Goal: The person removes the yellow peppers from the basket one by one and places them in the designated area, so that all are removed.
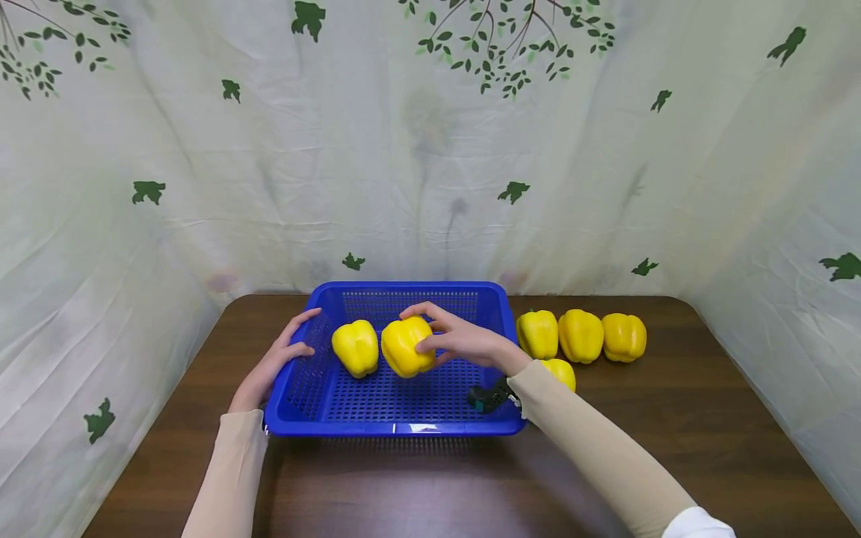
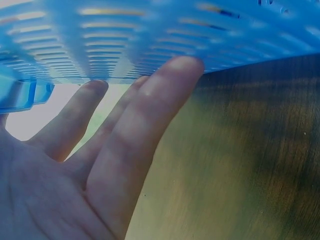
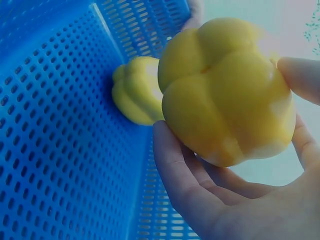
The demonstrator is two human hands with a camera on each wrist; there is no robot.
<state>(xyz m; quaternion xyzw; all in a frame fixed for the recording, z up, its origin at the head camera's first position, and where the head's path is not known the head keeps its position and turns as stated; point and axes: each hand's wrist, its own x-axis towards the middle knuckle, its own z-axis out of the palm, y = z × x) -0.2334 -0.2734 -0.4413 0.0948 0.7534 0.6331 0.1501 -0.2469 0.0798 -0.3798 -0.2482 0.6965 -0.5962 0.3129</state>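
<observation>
Right fingers [image 3: 172, 162] grip one pepper [image 1: 403, 350], left fingers [image 2: 147, 120] the basket [image 1: 323, 429], a sleeve [image 1: 592, 441] part-hiding another pepper [image 1: 562, 370] right of the basket.

Basket [image 1: 336, 429] on table [image 1: 706, 418], pepper [image 1: 356, 349] inside, four peppers [image 1: 581, 337] at right

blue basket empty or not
Not empty: a yellow pepper lies inside the blue basket, and the right hand holds a second pepper over it.

Pale, wrinkled cloth backdrop [image 1: 377, 149] covers the back and both sides, printed with dark green leaves [image 1: 514, 192] and leafy branches [image 1: 504, 52] along the top. Tabletop [image 1: 706, 426] is dark brown wood grain, far corners rounded; soft glare shows on its near middle.
</observation>
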